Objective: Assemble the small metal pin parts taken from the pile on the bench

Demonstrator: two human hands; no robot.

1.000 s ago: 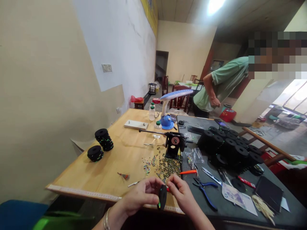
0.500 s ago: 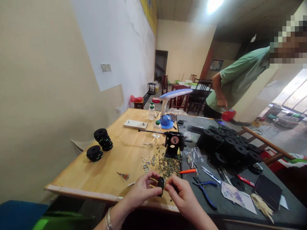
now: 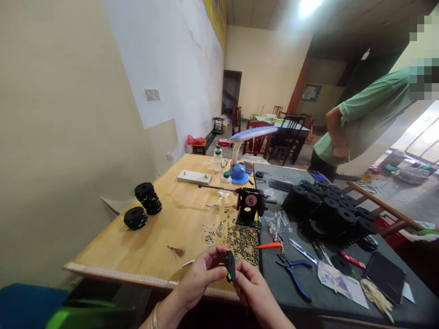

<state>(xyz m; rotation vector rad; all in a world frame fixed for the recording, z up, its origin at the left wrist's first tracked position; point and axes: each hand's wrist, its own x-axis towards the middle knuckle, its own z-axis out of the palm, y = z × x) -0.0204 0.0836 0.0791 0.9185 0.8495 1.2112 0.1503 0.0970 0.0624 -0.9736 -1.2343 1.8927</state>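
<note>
A black foam line spool (image 3: 230, 266) with a few bright green bits on its rim is held on edge near the table's front. My left hand (image 3: 202, 274) grips it between thumb and fingers from the left side. Close against the spool's right face, my right hand (image 3: 252, 283) has its thumb and fingertips pressed together in a pinch; whatever they hold is too small to make out. Just beyond both hands lie many small striped dark-and-gold pieces (image 3: 243, 237) and tiny coloured beads (image 3: 210, 238).
A black winding machine (image 3: 247, 205) and a blue lamp (image 3: 239, 172) stand farther back. Stacked spools sit at left (image 3: 148, 198) and right (image 3: 329, 210). Blue-handled pliers (image 3: 297, 278), scissors (image 3: 303, 250) and an orange tool (image 3: 269, 246) lie at right. A person in a green shirt (image 3: 370, 114) stands beyond.
The spool has turned slightly, showing more of its face and green bits. My right hand has moved left and down, closer against it. The person beyond has shifted right.
</note>
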